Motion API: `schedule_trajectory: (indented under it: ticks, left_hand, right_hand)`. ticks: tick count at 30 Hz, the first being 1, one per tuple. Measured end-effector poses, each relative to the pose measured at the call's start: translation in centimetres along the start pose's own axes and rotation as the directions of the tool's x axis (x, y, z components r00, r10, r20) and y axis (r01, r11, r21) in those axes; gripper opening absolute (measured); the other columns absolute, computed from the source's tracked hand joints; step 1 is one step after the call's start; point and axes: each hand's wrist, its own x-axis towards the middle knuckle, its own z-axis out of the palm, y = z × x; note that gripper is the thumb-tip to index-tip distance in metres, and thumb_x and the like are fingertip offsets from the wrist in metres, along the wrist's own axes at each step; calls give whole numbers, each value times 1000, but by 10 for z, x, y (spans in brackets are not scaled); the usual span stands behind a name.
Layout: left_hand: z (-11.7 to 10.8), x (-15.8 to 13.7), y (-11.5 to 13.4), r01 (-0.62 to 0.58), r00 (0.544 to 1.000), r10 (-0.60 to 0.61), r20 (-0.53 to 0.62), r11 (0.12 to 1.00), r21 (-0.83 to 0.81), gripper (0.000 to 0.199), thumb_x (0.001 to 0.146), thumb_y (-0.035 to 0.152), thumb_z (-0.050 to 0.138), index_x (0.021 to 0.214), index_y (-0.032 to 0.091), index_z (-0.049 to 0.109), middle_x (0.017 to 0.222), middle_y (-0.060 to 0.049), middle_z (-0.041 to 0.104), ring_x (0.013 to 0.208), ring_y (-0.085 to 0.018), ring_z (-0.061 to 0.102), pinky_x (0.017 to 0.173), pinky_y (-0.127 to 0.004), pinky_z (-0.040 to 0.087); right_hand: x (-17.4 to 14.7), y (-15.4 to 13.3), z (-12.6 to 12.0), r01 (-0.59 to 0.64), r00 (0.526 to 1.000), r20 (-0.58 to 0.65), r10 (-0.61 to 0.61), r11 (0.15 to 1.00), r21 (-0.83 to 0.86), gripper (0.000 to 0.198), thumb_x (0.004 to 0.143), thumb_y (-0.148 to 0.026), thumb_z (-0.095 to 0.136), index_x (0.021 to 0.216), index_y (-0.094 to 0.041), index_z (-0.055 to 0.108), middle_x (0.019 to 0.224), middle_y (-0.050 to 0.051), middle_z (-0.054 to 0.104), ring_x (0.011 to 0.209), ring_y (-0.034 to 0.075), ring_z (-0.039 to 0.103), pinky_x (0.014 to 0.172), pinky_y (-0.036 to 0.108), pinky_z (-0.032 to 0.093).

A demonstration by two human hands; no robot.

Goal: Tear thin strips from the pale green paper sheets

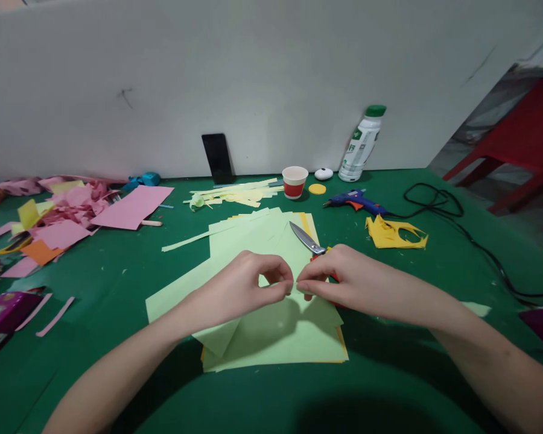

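Note:
Above a stack of pale green paper sheets (271,337), my left hand (244,283) is closed in a pinch, thumb against index finger. My right hand (339,274) pinches the same way, its fingertips almost meeting those of the left. Between them is what looks like a small piece of pale green paper, mostly hidden by the fingers. Scissors (305,237) lie on the sheets just beyond my right hand, blades pointing away to the left; that hand partly covers their red and yellow handles. A long pale green paper strip (185,242) sticks out left of the stack.
Behind the sheets are cut paper strips (239,196), a paper cup (294,182), a yellow disc (317,189) and a leaning phone (218,158). A bottle (362,144), blue glue gun (357,202) with cord and yellow paper scrap (393,234) stand right. Pink paper (133,207) piles up left.

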Motion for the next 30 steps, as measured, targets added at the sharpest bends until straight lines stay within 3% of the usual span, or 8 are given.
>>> schedule_trajectory:
  ticks: [4,8,13,18,23,30]
  left_hand:
    - [-1,0,0,23,1000,-24,-8,998,-53,22,81,29,49,79,17,67,73,0,68,65,-11,58,61,-20,42]
    - [-6,3,-3,143,990,-140,30,971,-189,20,74,33,59,72,16,68,61,0,66,57,-10,56,51,-18,40]
    - [-14,8,-8,163,987,-155,52,934,-318,15,69,31,66,68,16,68,62,0,65,58,-9,58,55,-18,45]
    - [-19,9,-10,169,983,-184,-18,936,-308,13,68,28,67,67,16,68,59,0,65,56,-8,56,52,-16,44]
    - [-19,1,-2,155,977,-189,-100,950,-273,13,68,30,66,67,17,68,57,0,65,54,-9,57,50,-16,44]
    - [-16,-11,10,85,968,-138,-209,966,-246,8,67,25,67,64,18,67,56,3,64,51,-6,55,46,-12,42]
  right_hand:
    - [1,-1,3,27,998,-46,-30,998,-50,28,83,-25,39,64,-17,58,52,-4,42,50,7,33,47,22,25]
    - [-6,-2,-2,76,991,-98,-90,988,-135,25,81,-19,41,60,-17,55,49,-5,39,46,7,30,46,23,23]
    - [-12,4,-10,69,988,-129,-90,986,-154,25,82,-21,42,64,-18,60,52,-3,49,45,8,36,45,22,25]
    - [-13,10,-16,45,979,-188,-83,979,-198,29,83,-30,43,69,-19,65,48,-4,48,42,8,32,41,22,24]
    - [-19,10,-18,42,977,-200,-77,984,-173,25,81,-28,46,68,-21,65,46,-5,46,40,7,30,37,21,23]
    - [-31,5,-19,71,951,-283,-123,980,-187,19,77,-29,52,70,-22,67,59,-2,62,48,11,50,41,22,31]
